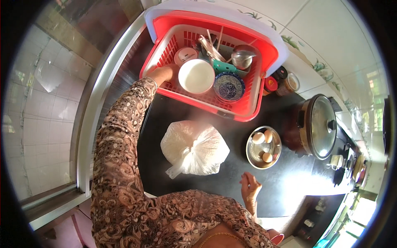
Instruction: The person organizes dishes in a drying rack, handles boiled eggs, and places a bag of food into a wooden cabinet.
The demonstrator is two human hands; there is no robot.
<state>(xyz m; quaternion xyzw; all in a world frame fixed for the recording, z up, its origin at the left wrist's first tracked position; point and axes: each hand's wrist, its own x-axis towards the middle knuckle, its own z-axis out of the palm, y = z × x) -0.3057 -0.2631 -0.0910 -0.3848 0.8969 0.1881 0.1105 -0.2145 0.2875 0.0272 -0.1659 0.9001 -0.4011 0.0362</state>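
Observation:
My left hand [166, 75] reaches into a red plastic dish basket [183, 96] and sits against the left side of a white bowl [196, 76]. Its fingertips are hidden, so its grip on the bowl is unclear. A blue patterned bowl [229, 86] rests right of the white one, and a round lidded container [186, 55] lies behind. Over the front of the dark counter, my right hand [250, 186] is empty, its fingers loosely bent. Just beyond it stands a steel bowl [255, 164] with three eggs [258, 138]. A knotted, filled plastic bag [195, 147] lies in the middle.
In the basket, a green holder [222, 66] carries chopsticks [220, 38] and a steel ladle [242, 59]. Small jars [291, 83] stand by the tiled wall. An electric cooker with a glass lid [322, 127] is at right. A metal-framed glass panel [102, 93] borders the left.

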